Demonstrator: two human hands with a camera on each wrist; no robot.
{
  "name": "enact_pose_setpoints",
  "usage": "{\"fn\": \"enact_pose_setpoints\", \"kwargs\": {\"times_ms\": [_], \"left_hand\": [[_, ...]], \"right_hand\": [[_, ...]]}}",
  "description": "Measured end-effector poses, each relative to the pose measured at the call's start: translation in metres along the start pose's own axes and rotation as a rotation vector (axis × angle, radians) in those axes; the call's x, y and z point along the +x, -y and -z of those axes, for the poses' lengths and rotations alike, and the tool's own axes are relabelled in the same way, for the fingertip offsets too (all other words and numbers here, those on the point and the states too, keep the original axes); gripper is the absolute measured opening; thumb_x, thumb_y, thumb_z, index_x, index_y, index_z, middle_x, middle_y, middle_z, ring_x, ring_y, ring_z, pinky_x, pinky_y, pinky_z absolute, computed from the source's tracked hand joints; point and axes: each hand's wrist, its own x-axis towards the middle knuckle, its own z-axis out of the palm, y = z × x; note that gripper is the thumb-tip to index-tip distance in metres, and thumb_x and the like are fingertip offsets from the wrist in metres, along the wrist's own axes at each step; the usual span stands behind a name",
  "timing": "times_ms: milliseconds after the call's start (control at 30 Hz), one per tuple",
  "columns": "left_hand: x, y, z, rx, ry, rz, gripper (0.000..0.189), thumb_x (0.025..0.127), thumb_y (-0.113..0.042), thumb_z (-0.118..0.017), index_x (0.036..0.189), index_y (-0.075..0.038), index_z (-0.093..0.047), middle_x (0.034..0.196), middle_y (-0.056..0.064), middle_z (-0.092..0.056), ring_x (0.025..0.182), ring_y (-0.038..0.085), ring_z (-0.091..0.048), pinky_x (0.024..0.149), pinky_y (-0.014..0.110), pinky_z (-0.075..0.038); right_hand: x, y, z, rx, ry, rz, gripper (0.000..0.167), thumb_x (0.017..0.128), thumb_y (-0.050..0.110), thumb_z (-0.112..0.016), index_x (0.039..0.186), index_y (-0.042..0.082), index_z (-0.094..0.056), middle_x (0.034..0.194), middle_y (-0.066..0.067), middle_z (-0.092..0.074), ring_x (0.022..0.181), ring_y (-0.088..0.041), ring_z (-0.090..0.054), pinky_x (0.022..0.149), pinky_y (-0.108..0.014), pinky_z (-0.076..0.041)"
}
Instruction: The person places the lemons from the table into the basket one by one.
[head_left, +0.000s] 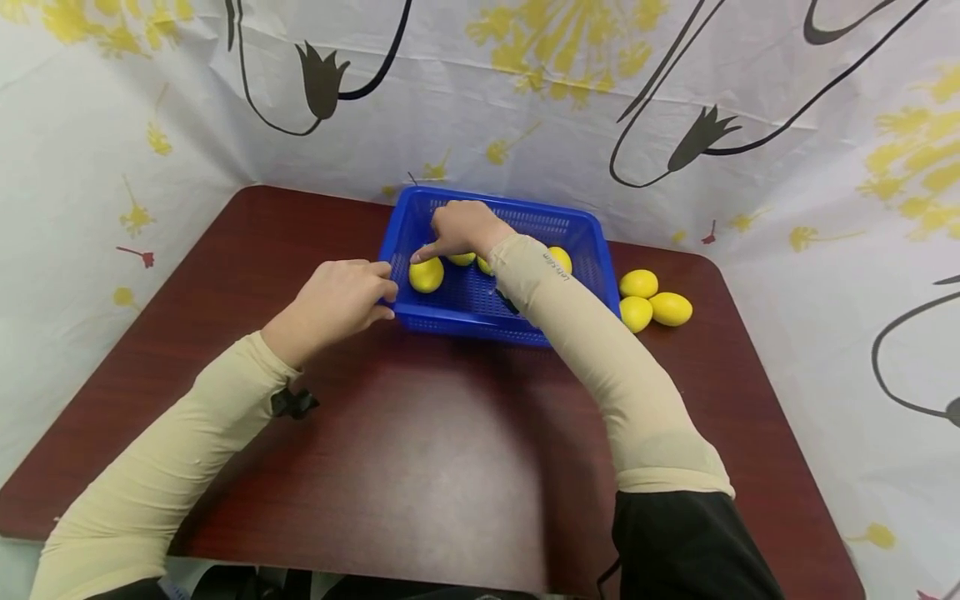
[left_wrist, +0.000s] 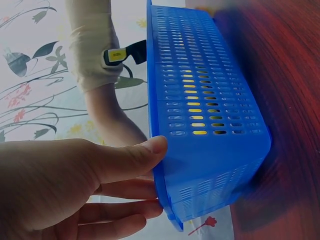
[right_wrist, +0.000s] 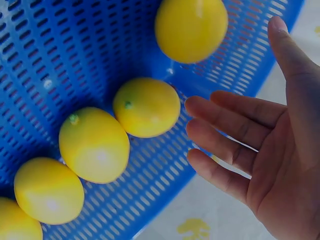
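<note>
A blue perforated plastic basket [head_left: 495, 318] stands toward the back of the table with several yellow lemons inside. My left hand [head_left: 337, 300] grips its near left corner; in the left wrist view the thumb [left_wrist: 156, 145] lies on the outside of the rim and the other fingers go behind it. Over the basket's left part reaches my right hand [head_left: 465, 229], holding nothing. In the right wrist view its fingers [right_wrist: 230, 120] are spread, with the tips close to a lemon [right_wrist: 147, 107] in a row along the basket wall. Another lemon [right_wrist: 191, 30] lies apart from that row.
Three lemons [head_left: 671, 309] sit together on the brown table [head_left: 420, 467], right of the basket. A white cloth with yellow and dark flower prints [head_left: 555, 150] hangs behind and at the sides of the table.
</note>
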Motion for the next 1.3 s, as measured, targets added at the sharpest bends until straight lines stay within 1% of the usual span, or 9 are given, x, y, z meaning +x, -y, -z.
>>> {"fn": "enact_pose_setpoints", "kwargs": {"times_ms": [267,433,500,567,733,933,1033,1200,1300], "left_hand": [[0.001,0.001,-0.001,0.008,0.01,0.005,0.016,0.076,-0.027,-0.085,0.079,-0.019,-0.073,0.077,-0.002,-0.057,0.072,0.02,-0.063,0.059,0.038,-0.053],[0.001,0.002,-0.001,0.009,0.013,0.01,0.016,0.076,-0.027,-0.085,0.078,-0.019,-0.071,0.076,-0.002,-0.055,0.07,0.021,-0.061,0.059,0.038,-0.052],[0.001,0.002,-0.001,0.01,0.013,0.011,0.016,0.076,-0.027,-0.085,0.077,-0.019,-0.071,0.075,-0.002,-0.054,0.07,0.021,-0.061,0.059,0.038,-0.051],[0.001,0.002,-0.001,0.011,0.014,0.012,0.017,0.076,-0.027,-0.085,0.077,-0.019,-0.071,0.075,-0.002,-0.054,0.07,0.02,-0.06,0.059,0.038,-0.051],[0.002,0.003,0.0,0.01,0.014,0.009,0.017,0.076,-0.027,-0.085,0.077,-0.018,-0.07,0.076,-0.002,-0.054,0.07,0.02,-0.061,0.059,0.038,-0.052],[0.002,0.002,0.0,0.009,0.004,0.006,0.017,0.075,-0.026,-0.085,0.077,-0.018,-0.071,0.075,-0.001,-0.055,0.07,0.021,-0.061,0.059,0.038,-0.051],[0.002,0.001,0.0,0.004,-0.002,0.002,0.017,0.075,-0.025,-0.085,0.077,-0.018,-0.071,0.076,-0.001,-0.055,0.07,0.021,-0.062,0.06,0.039,-0.052],[0.003,-0.001,0.0,0.0,-0.003,-0.003,0.017,0.075,-0.026,-0.086,0.076,-0.018,-0.07,0.076,-0.001,-0.055,0.071,0.022,-0.062,0.059,0.039,-0.052],[0.003,-0.001,0.0,0.005,-0.002,-0.002,0.018,0.075,-0.026,-0.086,0.076,-0.018,-0.07,0.075,-0.001,-0.054,0.07,0.021,-0.061,0.059,0.038,-0.051]], "right_hand": [[-0.007,-0.01,0.017,0.062,-0.037,0.011,0.06,0.083,0.074,-0.057,0.064,0.018,-0.045,0.056,0.005,-0.033,0.052,-0.011,-0.032,0.051,-0.027,-0.03],[-0.012,-0.017,0.027,0.093,-0.061,0.015,0.06,0.084,0.074,-0.056,0.064,0.019,-0.048,0.054,0.006,-0.03,0.05,-0.01,-0.027,0.05,-0.026,-0.026],[-0.016,-0.019,0.031,0.109,-0.065,0.008,0.06,0.084,0.075,-0.054,0.068,0.018,-0.053,0.056,0.005,-0.032,0.051,-0.01,-0.029,0.051,-0.026,-0.027],[-0.019,-0.022,0.035,0.124,-0.075,0.004,0.058,0.085,0.075,-0.054,0.074,0.018,-0.06,0.059,0.004,-0.041,0.054,-0.012,-0.037,0.054,-0.027,-0.032],[-0.027,-0.027,0.043,0.129,-0.093,0.002,0.059,0.086,0.073,-0.053,0.089,0.015,-0.067,0.077,-0.002,-0.061,0.069,-0.017,-0.051,0.064,-0.032,-0.042],[-0.033,-0.033,0.05,0.116,-0.125,-0.002,0.062,0.087,0.073,-0.053,0.095,0.014,-0.07,0.084,-0.003,-0.064,0.073,-0.018,-0.053,0.069,-0.033,-0.043],[-0.036,-0.036,0.05,0.113,-0.136,0.004,0.059,0.088,0.07,-0.055,0.098,0.014,-0.071,0.088,-0.003,-0.066,0.075,-0.019,-0.055,0.072,-0.034,-0.045],[-0.04,-0.04,0.046,0.116,-0.131,0.007,0.056,0.089,0.067,-0.056,0.102,0.014,-0.071,0.094,-0.003,-0.069,0.08,-0.02,-0.059,0.078,-0.039,-0.049],[-0.042,-0.041,0.045,0.127,-0.118,0.002,0.055,0.089,0.066,-0.056,0.102,0.014,-0.071,0.093,-0.004,-0.069,0.08,-0.021,-0.059,0.078,-0.039,-0.049]]}}
